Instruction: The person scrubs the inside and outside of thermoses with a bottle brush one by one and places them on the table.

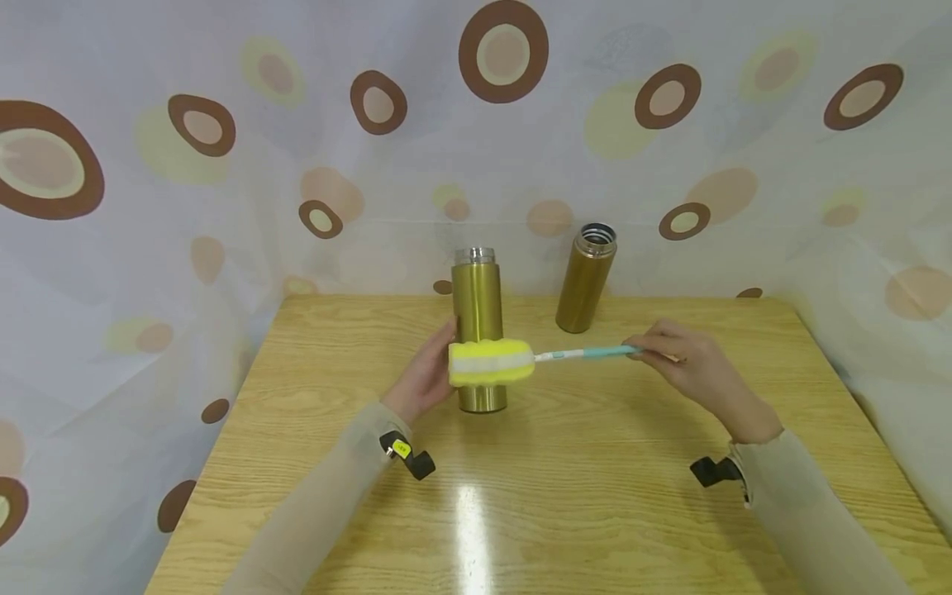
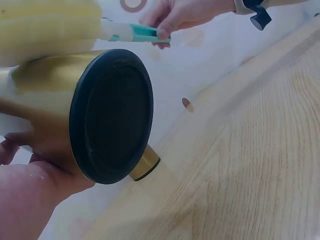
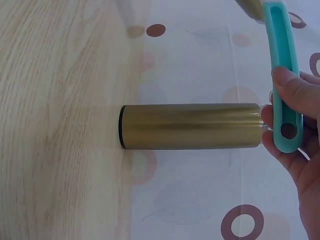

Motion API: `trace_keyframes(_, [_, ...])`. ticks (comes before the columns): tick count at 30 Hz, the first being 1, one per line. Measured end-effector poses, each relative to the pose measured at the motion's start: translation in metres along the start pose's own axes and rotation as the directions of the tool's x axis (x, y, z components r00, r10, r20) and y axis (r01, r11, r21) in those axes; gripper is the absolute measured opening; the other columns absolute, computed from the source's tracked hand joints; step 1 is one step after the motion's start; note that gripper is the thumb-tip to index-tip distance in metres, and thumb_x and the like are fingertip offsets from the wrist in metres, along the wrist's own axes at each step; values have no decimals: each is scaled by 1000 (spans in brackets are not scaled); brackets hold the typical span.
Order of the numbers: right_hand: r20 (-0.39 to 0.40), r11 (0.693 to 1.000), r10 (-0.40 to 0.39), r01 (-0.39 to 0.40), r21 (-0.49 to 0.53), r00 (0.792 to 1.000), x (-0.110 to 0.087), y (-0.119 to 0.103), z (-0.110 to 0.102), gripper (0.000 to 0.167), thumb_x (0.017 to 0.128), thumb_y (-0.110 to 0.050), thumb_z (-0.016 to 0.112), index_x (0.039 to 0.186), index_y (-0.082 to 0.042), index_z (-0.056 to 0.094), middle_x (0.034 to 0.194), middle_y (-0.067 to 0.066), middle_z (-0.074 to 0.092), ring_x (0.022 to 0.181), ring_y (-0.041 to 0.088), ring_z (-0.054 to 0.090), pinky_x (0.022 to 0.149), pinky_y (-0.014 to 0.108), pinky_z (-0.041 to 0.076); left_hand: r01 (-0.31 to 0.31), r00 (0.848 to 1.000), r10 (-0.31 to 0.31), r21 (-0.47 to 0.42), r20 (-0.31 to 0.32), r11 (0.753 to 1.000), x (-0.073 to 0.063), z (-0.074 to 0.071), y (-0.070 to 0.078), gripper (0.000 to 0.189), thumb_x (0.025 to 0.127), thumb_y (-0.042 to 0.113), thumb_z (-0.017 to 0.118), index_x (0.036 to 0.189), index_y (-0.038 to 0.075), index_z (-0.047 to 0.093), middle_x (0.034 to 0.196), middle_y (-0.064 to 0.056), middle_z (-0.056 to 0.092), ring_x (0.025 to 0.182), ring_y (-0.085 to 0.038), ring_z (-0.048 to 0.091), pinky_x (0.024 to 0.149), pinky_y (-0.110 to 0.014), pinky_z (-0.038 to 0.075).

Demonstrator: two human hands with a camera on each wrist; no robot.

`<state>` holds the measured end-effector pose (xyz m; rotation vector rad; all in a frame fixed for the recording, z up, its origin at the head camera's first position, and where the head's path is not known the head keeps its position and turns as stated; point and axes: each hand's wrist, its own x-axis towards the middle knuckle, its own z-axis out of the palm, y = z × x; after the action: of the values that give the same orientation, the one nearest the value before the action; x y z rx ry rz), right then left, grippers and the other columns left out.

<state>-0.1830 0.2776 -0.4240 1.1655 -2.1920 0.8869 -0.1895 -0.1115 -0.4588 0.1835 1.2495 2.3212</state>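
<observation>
My left hand (image 1: 427, 372) grips a gold vacuum flask (image 1: 478, 306) from its left side. The flask has a bare steel neck and no lid on it. In the left wrist view its dark round base (image 2: 112, 117) faces the camera, lifted off the table. With thumb and fingers, my right hand (image 1: 695, 372) pinches the teal handle (image 3: 285, 45) of a sponge bottle brush. The brush's yellow and white sponge head (image 1: 491, 362) lies crosswise in front of the flask's lower body. In the left wrist view it appears against the flask's wall.
A second gold flask (image 1: 585, 281), lidless with its mouth uncovered, stands upright at the back of the wooden table (image 1: 595, 496), right of the held one. Behind the table's far edge hangs a pale sheet (image 1: 416, 190) with brown and yellow spots, which also covers both sides.
</observation>
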Motion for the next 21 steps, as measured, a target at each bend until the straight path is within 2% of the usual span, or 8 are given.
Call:
trace_keyframes(3, [-27,999,22,-22,-23,999,2,0,-1,49,104,-43,57,98,-1,81,86,3,68,66,3,48,56,15,38,30,1000,-30,-27,-2,999,0,0,-1,67,104,65,45,151,18,37,123,5,60,115,-11,58,111,-34,42])
trace_keyframes(5, [-46,999,29,-31,-39,999,4,0,-1,50,103,-44,57,96,0,81,85,5,68,66,4,47,55,15,37,43,999,-43,-49,0,998,0,0,-3,58,108,59,38,150,19,38,134,3,56,128,-15,51,120,-39,32])
trace_keyframes(8, [-82,998,33,-38,-59,996,9,1,-2,51,102,-44,57,94,1,80,83,7,69,65,6,48,55,15,36,42,999,-41,-52,22,998,0,-1,-8,56,113,49,30,156,13,34,156,-10,42,146,-26,37,126,-45,23])
trace_keyframes(11, [-113,996,45,-53,-69,993,12,1,-3,52,100,-43,58,94,4,80,81,8,68,65,8,47,56,15,34,29,998,-28,-16,64,999,0,-2,-13,64,114,46,27,165,9,17,165,-23,25,154,-38,24,128,-52,18])
trace_keyframes(13, [-128,995,57,-67,-78,990,14,1,-4,51,99,-42,59,96,4,80,81,8,68,65,8,47,57,15,35,9,997,-10,18,75,1000,1,-3,-16,67,112,50,32,165,11,18,163,-25,28,153,-41,27,126,-53,23])
trace_keyframes(17, [-150,991,78,-93,-96,986,15,1,-5,48,99,-39,60,98,4,80,82,8,67,68,8,47,60,13,36,-28,996,25,35,83,999,4,-1,-19,62,107,57,46,157,21,34,149,-11,46,141,-31,43,121,-50,33])
trace_keyframes(21, [-157,992,76,-90,-83,985,15,2,-4,46,98,-38,61,98,4,80,81,8,67,67,7,45,59,14,34,-21,996,19,21,85,1000,3,1,-18,67,105,58,50,158,19,34,148,-6,47,137,-25,46,120,-46,34])
